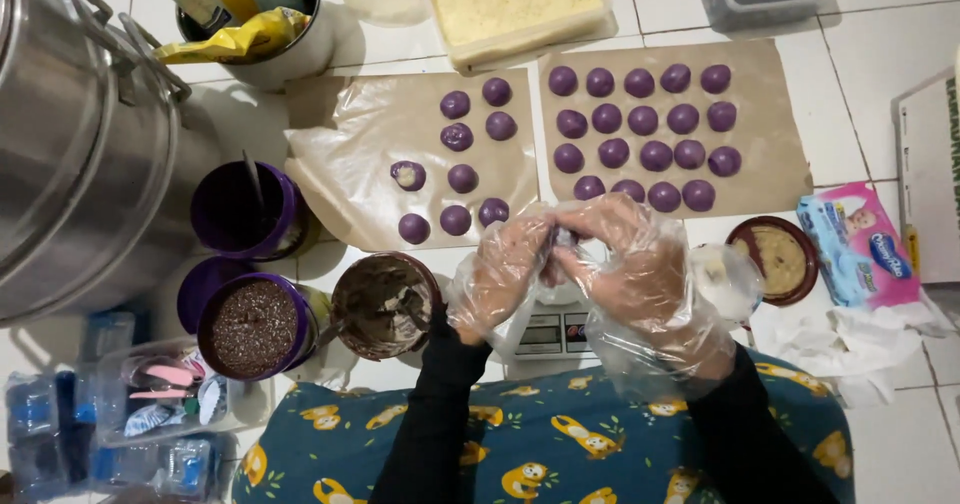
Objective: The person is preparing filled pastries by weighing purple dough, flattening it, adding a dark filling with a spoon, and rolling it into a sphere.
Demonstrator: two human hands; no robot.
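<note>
My left hand [497, 276] and my right hand [628, 264], both in loose clear plastic gloves, meet above a small kitchen scale [552, 334]. Between their fingertips they pinch a small purple dough piece [560, 239], mostly hidden by the gloves. Just beyond the hands lie two sheets of brown paper: the left sheet [350, 164] carries several purple balls [462, 178], the right sheet [770, 114] holds several more purple balls [643, 121] in rows.
A large steel pot [80, 144] fills the left. Purple tubs [250, 326], a brown-filling bowl [383, 304], a tub of grated cheese [515, 4], a small brown dish [780, 259], a wipes pack [860, 246] and crumpled tissues [850, 349] lie around on white tiles.
</note>
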